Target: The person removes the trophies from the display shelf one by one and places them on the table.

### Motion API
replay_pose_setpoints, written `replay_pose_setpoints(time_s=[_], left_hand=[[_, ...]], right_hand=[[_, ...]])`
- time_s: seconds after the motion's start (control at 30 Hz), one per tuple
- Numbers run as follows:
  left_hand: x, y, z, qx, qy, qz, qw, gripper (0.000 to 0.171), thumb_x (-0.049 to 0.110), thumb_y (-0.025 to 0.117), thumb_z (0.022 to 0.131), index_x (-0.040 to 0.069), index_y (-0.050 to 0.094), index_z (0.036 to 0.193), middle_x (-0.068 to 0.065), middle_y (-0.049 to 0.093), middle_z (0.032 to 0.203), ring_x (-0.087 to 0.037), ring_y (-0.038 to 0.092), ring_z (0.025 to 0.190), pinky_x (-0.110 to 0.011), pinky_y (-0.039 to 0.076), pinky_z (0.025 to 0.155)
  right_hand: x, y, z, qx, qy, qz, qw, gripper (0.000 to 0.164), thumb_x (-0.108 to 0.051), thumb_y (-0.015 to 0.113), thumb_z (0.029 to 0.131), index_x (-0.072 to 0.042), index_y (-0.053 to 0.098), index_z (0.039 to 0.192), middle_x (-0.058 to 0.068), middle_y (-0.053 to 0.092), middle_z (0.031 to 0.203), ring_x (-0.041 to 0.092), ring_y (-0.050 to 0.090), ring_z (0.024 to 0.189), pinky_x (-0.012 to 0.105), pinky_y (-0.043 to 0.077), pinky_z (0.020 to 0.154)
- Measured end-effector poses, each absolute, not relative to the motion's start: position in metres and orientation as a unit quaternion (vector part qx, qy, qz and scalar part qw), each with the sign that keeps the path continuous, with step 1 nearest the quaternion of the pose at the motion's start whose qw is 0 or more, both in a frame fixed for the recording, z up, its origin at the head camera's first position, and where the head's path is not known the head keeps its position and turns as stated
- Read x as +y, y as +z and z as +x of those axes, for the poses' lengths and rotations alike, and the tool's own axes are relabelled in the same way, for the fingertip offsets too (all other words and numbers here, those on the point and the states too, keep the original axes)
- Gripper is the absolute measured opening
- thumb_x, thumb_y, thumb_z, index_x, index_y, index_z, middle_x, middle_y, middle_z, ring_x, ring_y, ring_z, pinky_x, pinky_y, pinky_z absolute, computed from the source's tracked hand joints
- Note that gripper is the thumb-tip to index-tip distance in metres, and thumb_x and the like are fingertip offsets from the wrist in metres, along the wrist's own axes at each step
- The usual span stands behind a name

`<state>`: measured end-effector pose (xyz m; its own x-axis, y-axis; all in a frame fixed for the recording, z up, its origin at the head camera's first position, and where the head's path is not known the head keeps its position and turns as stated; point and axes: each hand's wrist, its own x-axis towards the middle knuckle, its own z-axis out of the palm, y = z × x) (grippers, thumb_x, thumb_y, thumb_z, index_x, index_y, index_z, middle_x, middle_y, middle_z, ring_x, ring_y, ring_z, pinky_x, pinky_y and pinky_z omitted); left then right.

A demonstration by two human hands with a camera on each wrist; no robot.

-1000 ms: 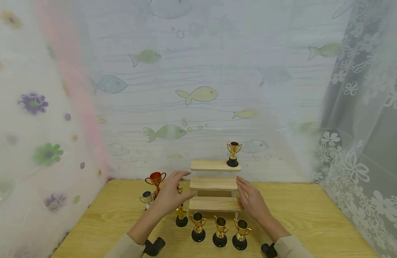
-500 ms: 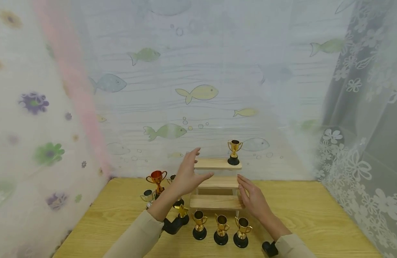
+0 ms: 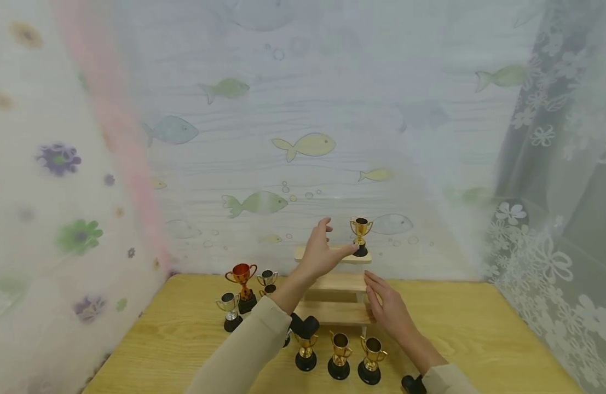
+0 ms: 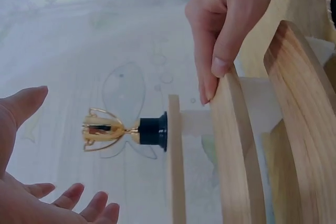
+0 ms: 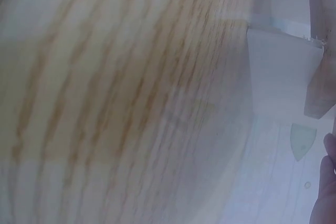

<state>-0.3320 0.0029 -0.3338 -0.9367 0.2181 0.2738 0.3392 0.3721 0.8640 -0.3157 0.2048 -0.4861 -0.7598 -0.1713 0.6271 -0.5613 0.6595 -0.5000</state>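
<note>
A small gold trophy cup (image 3: 361, 230) on a black base stands at the right end of the top board of a stepped wooden stand (image 3: 339, 313). My left hand (image 3: 322, 254) is spread beside this trophy, thumb and fingers apart. In the left wrist view, the gold trophy (image 4: 105, 128) lies beyond the spread fingers (image 4: 68, 199), which hold nothing. My right hand (image 3: 388, 303) rests its extended fingers against the right end of the middle board. In the left wrist view, the right hand's thumb and fingertips touch the end of that board (image 4: 233, 145).
Several gold trophies, one of them this gold cup (image 3: 339, 353), stand in front of the stand. To the left are a red trophy (image 3: 242, 282) and silver ones such as this silver cup (image 3: 229, 309). My left sleeve hides part of the wooden table (image 3: 455, 328). A fish-print curtain (image 3: 307, 180) hangs behind.
My left hand has moved right and up, from the stand's left side to beside the top trophy. The right hand stays at the middle board's end.
</note>
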Motion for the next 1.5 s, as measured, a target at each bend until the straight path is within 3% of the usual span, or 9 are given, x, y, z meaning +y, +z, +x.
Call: replay_pose_setpoints(time_s=[0.3,0.8,1.0,1.5], left_hand=[[0.037,-0.351,-0.359,-0.816,-0.571,-0.089,0.029,0.092,0.033,0.082,0.088,0.006,0.029,0.159,-0.018,0.045,0.15,-0.039,0.048,0.135,-0.052,0.048,0.103],[0.058,-0.375,-0.388,-0.846,-0.526,-0.051,0.065,0.057,0.025,0.085,0.086,0.0,0.063,0.132,-0.014,0.064,0.13,-0.031,0.062,0.117,-0.04,0.055,0.093],[0.063,-0.377,-0.387,-0.853,-0.514,-0.052,0.077,0.052,0.024,0.085,0.086,-0.001,0.066,0.128,-0.014,0.068,0.126,-0.031,0.064,0.116,-0.04,0.055,0.094],[0.072,-0.381,-0.385,-0.882,-0.451,-0.028,0.131,0.031,0.025,0.088,0.083,0.006,0.076,0.104,-0.006,0.075,0.101,-0.024,0.068,0.093,-0.039,0.053,0.086]], right_hand=[[0.205,-0.487,-0.312,-0.864,0.355,0.214,0.287,0.034,-0.007,0.055,0.105,0.01,0.061,0.134,0.02,0.057,0.144,0.041,0.057,0.129,0.056,0.048,0.099],[0.203,-0.485,-0.315,-0.876,0.349,0.212,0.258,0.036,-0.011,0.052,0.108,0.008,0.059,0.138,0.018,0.054,0.149,0.041,0.053,0.133,0.057,0.046,0.103],[0.205,-0.485,-0.315,-0.874,0.35,0.212,0.262,0.035,-0.009,0.054,0.107,0.008,0.059,0.137,0.019,0.054,0.148,0.041,0.054,0.133,0.057,0.046,0.102],[0.205,-0.486,-0.316,-0.874,0.349,0.204,0.268,0.035,-0.008,0.055,0.106,0.008,0.06,0.136,0.021,0.056,0.146,0.041,0.054,0.132,0.057,0.046,0.103]])
